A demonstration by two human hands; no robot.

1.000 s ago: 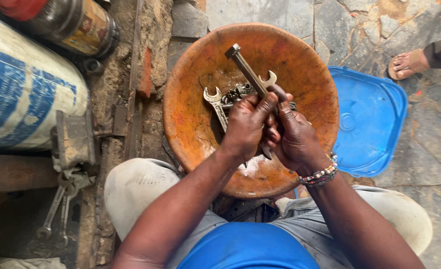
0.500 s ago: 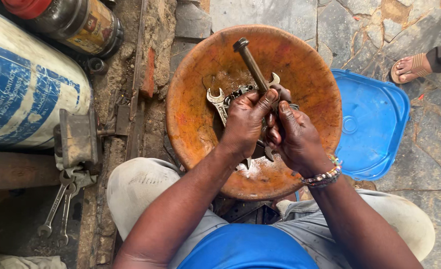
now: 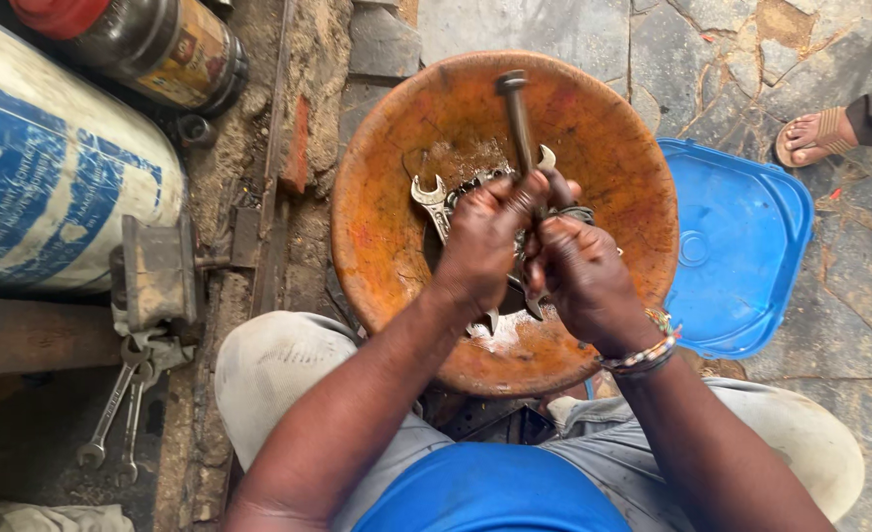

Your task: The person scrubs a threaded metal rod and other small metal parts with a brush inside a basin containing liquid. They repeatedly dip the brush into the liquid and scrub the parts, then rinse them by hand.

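Note:
Both hands work over a rusty orange metal basin [image 3: 387,227] held between my knees. My left hand [image 3: 485,241] grips a long metal bolt [image 3: 517,113] whose head points away from me. My right hand [image 3: 586,281], with a beaded bracelet at the wrist, is closed around the same bolt just beside the left. Open-ended spanners [image 3: 432,202] and small dark parts lie in the basin under my fingers. What my right fingers pinch is hidden.
A blue plastic lid [image 3: 741,256] lies right of the basin. Another person's sandalled foot [image 3: 815,133] is at upper right. At left lie a blue-and-white cylinder [image 3: 52,187], a dark bottle with a red cap [image 3: 150,44], a small vice [image 3: 155,271] and spanners [image 3: 116,419].
The bolt has swung from leaning up-left to nearly upright in the picture, and both hands have shifted slightly with it. The camera view has drifted a little.

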